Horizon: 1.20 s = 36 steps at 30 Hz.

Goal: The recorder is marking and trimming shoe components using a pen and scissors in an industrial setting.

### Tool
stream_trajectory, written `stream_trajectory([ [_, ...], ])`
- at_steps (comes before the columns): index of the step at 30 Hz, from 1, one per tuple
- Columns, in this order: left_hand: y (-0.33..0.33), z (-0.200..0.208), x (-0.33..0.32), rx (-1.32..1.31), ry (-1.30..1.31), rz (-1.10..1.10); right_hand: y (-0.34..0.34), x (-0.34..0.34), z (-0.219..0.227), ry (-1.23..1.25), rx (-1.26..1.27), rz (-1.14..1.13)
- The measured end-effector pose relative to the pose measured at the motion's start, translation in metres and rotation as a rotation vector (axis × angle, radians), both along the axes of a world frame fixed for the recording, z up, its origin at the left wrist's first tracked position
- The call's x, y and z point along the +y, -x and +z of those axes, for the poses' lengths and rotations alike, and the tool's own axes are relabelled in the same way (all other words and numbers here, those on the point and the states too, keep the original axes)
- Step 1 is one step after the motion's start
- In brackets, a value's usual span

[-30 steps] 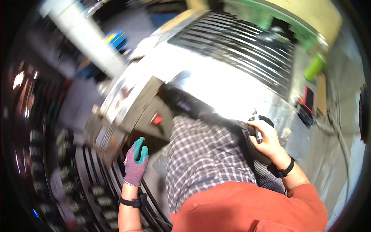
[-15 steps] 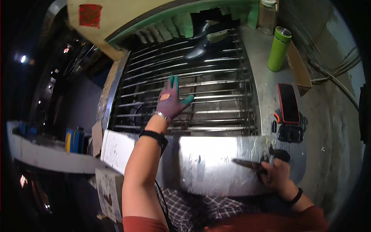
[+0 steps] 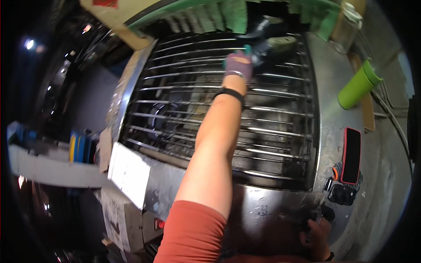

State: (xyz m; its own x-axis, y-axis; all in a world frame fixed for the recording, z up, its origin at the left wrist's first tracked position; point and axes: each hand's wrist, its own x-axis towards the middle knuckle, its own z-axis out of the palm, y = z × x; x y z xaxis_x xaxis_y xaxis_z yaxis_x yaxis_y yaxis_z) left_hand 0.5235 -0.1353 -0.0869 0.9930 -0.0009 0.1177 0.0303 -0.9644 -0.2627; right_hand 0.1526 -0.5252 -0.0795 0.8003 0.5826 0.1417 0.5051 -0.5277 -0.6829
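My left hand (image 3: pixel 239 65), in a purple glove with green fingertips, reaches over the far part of the metal slats. Its fingers look apart, though smeared by motion. The hand overlaps the near end of a dark glossy boot (image 3: pixel 263 50) with a beige sole, lying on its side; whether it touches is hard to tell. Just beyond lies a similar dark boot (image 3: pixel 259 28). At the lower right, in shadow, my bare right hand (image 3: pixel 319 234) is closed around a dark hand tool (image 3: pixel 315 215), whose pointed blade showed earlier.
The slatted conveyor (image 3: pixel 276 130) runs under a green strip curtain (image 3: pixel 201 19). Along its right ledge stand a clear jar (image 3: pixel 346 30), a green bottle (image 3: pixel 357 87), a red-edged phone (image 3: pixel 351 155) and a black case (image 3: pixel 342 194). A white sheet (image 3: pixel 129 175) lies at the near left.
My left hand has moved forward and right across the slats to the boot. My right hand has dropped lower in view with its tool. The whole view has shifted and tilted.
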Motion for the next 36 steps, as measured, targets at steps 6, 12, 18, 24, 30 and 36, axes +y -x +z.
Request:
stream_trajectory([
  [6,0.099,0.031,-0.021,0.325,0.748,0.102,0.008,0.004,-0.009,0.046,-0.308,-0.161],
  [12,0.335,0.092,-0.032,0.434,1.774,0.291,0.01,0.015,0.005,-0.011,-0.232,-0.175],
  [18,0.585,0.095,-0.061,0.283,1.904,0.539,0.021,0.016,0.01,-0.045,-0.311,-0.11],
  [24,0.732,0.089,-0.132,-0.132,2.283,0.75,0.089,0.056,0.035,-0.153,-0.089,0.291],
  [30,0.8,0.025,-0.159,-0.293,2.721,0.788,0.177,0.098,0.034,-0.19,1.195,0.595],
  [36,0.819,0.009,-0.159,-0.381,2.704,0.655,0.205,0.114,0.019,-0.218,1.658,0.611],
])
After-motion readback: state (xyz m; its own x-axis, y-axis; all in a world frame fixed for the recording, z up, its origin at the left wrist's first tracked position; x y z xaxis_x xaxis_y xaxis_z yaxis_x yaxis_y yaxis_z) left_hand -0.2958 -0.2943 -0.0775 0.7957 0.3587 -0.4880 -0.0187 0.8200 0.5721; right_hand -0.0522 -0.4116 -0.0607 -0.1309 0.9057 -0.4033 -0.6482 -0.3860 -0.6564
